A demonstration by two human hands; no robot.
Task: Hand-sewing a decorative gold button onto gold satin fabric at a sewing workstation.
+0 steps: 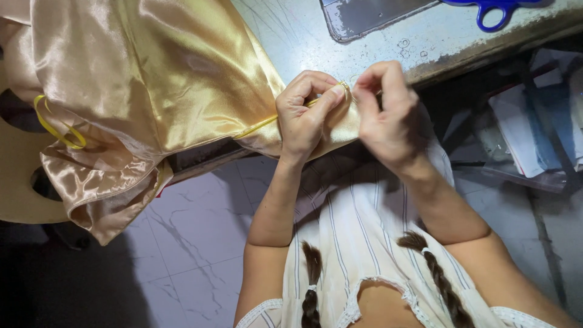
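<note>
A grey, scuffed counter fills the upper middle of the view, and every other thing sits in relation to it. Largest on it is a sheet of shiny gold satin fabric, heaped over the counter's left part and spilling off its near edge in folds that hang above the pale marbled floor tiles. A thin yellow ribbon loops out from the folds at the far left of the counter's edge. At the counter's near edge, toward the middle, the fabric's hem is drawn out to a narrow end where both hands meet. The left hand has its grip clenched on that hem, thumb pressed over the cloth and a yellow cord edging. The right hand is just beside it, fingertips pinched together at the same spot; whether they grasp something fine there is too small to tell. At the counter's far edge lie a flat grey plate and blue scissor handles.
</note>
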